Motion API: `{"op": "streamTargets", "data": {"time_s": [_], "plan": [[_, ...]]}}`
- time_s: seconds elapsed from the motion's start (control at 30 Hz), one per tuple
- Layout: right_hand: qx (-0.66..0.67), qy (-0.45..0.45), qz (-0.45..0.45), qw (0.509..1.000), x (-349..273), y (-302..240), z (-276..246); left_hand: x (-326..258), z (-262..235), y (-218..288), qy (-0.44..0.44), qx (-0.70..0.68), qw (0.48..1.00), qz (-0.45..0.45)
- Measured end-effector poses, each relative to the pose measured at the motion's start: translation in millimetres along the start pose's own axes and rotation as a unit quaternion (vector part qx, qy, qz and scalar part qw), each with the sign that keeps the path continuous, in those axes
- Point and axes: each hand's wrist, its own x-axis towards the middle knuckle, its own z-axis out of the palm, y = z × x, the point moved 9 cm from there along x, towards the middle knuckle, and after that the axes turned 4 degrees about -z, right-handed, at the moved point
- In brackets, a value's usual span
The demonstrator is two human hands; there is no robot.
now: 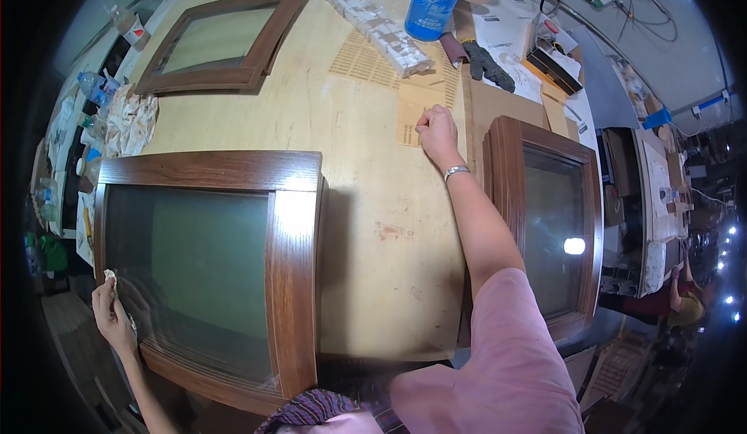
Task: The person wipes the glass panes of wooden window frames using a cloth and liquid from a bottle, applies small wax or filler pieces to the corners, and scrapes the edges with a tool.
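Note:
At the far left, my left hand (113, 321) is closed around a crumpled whitish cloth or paper wad (110, 275). It is at the left edge of a brown wood-framed glass panel (296, 278). My right hand (440, 132) reaches forward with fingers curled together, over the edge of a tan printed paper sheet (408, 107). Whether anything small sits between those fingertips is hidden. Beside my right forearm stands a second wood-framed glass panel (510, 177), raised like a stack.
At the back left lies another brown frame stack (253, 75). A blue bottle (434, 6), a long whitish block (369, 22) and a dark glove (489, 67) are at the back. Crumpled paper (131, 119) and plastic bottles line the left side. A person (669, 302) is at far right.

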Motion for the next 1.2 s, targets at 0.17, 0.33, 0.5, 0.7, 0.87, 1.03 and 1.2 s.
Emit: {"op": "streamTargets", "data": {"time_s": [0.17, 0.33, 0.5, 0.7, 0.87, 1.03, 1.2], "plan": [[-0.021, -0.003, -0.002, 1.0, 3, -4, 0, 1, 0, 5, 0.006, -0.006, 1.0, 0.0], [-0.007, -0.003, 0.003, 1.0, 4, 7, -3, 2, 1, 9, 0.001, -0.007, 1.0, -0.004], [-0.089, 0.137, 0.064, 0.985, 0, 19, -40, 2, 1, 6, 0.005, 0.001, 1.0, 0.004], [0.003, 0.078, 0.18, 0.981, 16, 43, -43, -1, 1, -1, 0.011, -0.007, 1.0, -0.021], [-0.149, -0.045, 0.155, 0.976, 30, 32, -27, 0, 1, -2, -0.003, 0.001, 1.0, -0.009], [-0.192, -0.091, 0.169, 0.962, 25, 13, -30, 1, 2, 6, -0.003, 0.012, 1.0, -0.002], [-0.094, -0.033, 0.185, 0.978, 24, 15, -20, -2, -2, 2, 0.003, 0.006, 1.0, 0.002]]}}
